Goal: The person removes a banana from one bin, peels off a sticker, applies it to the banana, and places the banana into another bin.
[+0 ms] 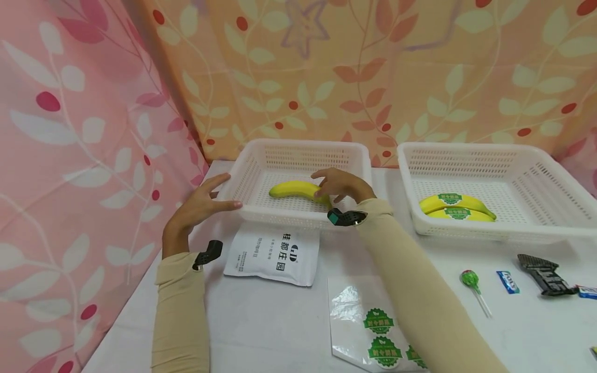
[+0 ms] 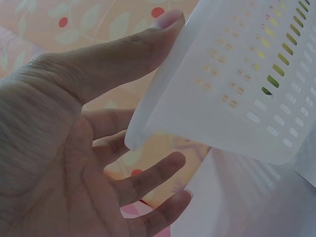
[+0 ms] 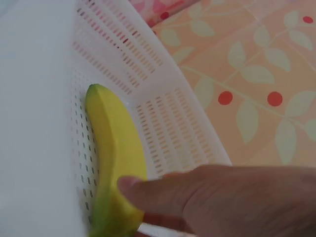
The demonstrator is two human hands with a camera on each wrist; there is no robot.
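Observation:
A yellow banana point(image 1: 295, 189) lies in the left white plastic basket point(image 1: 298, 213). My right hand point(image 1: 344, 185) reaches over the front rim and holds the banana near its right end. In the right wrist view, the thumb point(image 3: 136, 190) rests on the peel, and the other fingers are mostly hidden below it. At the basket's left front corner is my left hand point(image 1: 200, 204), fingers spread and fairly straight. Its thumb point(image 2: 165, 29) lies along the rim in the left wrist view, while the fingers extend past the outside edge.
On the right, another white basket point(image 1: 494, 230) holds two bananas point(image 1: 459, 206) with green stickers. A white pouch point(image 1: 275, 255) lies before the left basket, a sticker sheet point(image 1: 350, 331) nearer. A lollipop point(image 1: 472, 282), small blue packet point(image 1: 507, 282) and black wrapper point(image 1: 548, 274) lie right.

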